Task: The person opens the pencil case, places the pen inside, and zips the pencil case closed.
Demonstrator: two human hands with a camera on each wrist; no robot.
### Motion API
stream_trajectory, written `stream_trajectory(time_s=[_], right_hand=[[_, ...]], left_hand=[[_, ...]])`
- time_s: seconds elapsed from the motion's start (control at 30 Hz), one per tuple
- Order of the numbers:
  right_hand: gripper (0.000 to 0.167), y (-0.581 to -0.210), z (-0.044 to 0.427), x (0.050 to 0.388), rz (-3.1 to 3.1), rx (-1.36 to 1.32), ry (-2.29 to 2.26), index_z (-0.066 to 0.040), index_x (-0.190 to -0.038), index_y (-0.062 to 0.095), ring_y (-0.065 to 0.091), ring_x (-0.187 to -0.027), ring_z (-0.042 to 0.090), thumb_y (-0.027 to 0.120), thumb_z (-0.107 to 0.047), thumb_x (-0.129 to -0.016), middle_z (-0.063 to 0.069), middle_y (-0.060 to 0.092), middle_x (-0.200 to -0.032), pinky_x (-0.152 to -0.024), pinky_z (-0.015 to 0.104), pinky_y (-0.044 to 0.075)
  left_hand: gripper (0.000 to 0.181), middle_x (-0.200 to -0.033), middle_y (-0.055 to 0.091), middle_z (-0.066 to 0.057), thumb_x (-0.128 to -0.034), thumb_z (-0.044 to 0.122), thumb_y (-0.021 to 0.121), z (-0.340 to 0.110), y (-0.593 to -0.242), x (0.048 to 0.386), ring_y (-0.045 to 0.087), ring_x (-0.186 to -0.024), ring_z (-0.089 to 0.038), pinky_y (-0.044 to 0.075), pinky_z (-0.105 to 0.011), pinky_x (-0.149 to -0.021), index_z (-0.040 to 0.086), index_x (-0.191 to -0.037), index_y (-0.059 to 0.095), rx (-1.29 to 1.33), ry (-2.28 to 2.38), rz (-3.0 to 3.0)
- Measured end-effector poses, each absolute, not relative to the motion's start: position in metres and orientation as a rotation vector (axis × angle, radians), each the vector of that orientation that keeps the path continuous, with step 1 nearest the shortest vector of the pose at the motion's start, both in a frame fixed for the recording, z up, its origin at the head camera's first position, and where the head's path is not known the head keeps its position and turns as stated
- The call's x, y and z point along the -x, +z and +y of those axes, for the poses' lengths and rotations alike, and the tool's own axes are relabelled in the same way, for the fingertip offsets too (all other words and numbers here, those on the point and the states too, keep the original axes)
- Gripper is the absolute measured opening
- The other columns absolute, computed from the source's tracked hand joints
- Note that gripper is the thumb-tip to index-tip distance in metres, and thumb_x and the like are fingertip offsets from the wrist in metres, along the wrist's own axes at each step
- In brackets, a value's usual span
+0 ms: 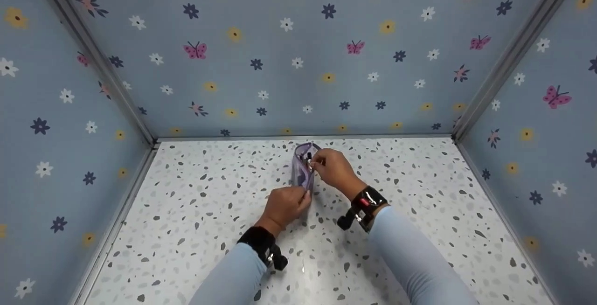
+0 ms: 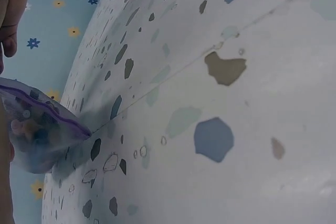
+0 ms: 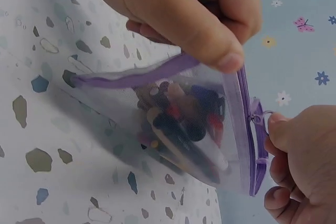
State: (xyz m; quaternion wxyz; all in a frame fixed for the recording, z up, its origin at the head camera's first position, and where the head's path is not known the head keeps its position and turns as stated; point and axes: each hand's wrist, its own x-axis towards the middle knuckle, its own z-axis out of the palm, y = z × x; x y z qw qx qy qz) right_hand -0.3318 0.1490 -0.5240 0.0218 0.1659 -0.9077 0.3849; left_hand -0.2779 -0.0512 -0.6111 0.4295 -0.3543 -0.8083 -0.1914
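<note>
A mesh zip pouch (image 1: pixel 301 169) with purple trim stands on the speckled tabletop, its top gaping open in the head view. Pen-like items (image 3: pixel 181 137), dark, white and red, show blurred through its mesh. My left hand (image 1: pixel 287 204) grips the pouch's near end by its upper edge. Over the far part of the opening, my right hand (image 1: pixel 335 169) pinches a small loop-like zipper pull (image 3: pixel 266 116) between thumb and finger. In the left wrist view the pouch (image 2: pixel 39 129) is cut off at the left edge, below part of the right hand (image 2: pixel 10 14).
The white speckled tabletop (image 1: pixel 196 230) extends around the pouch. Behind it rises a blue wall (image 1: pixel 298 81) with flowers and butterflies, and similar panels flank both sides. Metal strips (image 1: pixel 303 137) line the edges. Each wrist wears a black strap (image 1: pixel 259 240) with a camera.
</note>
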Motion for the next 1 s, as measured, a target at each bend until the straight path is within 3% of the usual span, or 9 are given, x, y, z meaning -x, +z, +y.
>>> stream_trajectory(time_s=[0.27,0.7,1.0], right_hand=[[0.007,-0.518,0.164,0.343,-2.826,-0.318,1.037,-0.01,-0.109,0.079,0.072,-0.087,0.022,0.075,-0.015,-0.11,0.009,0.08,-0.105,-0.077,0.039,0.059],[0.016,-0.512,0.2,0.361,-2.804,-0.038,1.02,-0.008,-0.114,0.078,0.073,-0.091,0.029,0.068,-0.021,-0.114,0.013,0.079,-0.109,-0.079,0.045,0.057],[0.015,-0.515,0.218,0.369,-2.734,0.118,1.064,-0.008,-0.115,0.069,0.067,-0.093,0.031,0.061,-0.021,-0.117,0.015,0.075,-0.112,-0.081,0.046,0.05]], left_hand=[[0.031,-0.057,0.054,0.003,-0.0849,0.005,0.083,-0.064,-0.618,0.281,0.04,-0.049,-0.007,0.041,-0.026,-0.042,0.013,-0.071,0.056,0.899,-0.508,-1.993],[0.032,-0.057,0.056,0.004,-0.0833,0.006,0.088,-0.066,-0.618,0.278,0.044,-0.047,-0.007,0.042,-0.024,-0.042,0.013,-0.072,0.058,0.934,-0.487,-1.974],[0.033,-0.057,0.052,0.003,-0.0806,0.002,0.085,-0.067,-0.618,0.279,0.038,-0.052,-0.005,0.042,-0.026,-0.044,0.013,-0.07,0.056,0.921,-0.512,-1.955]])
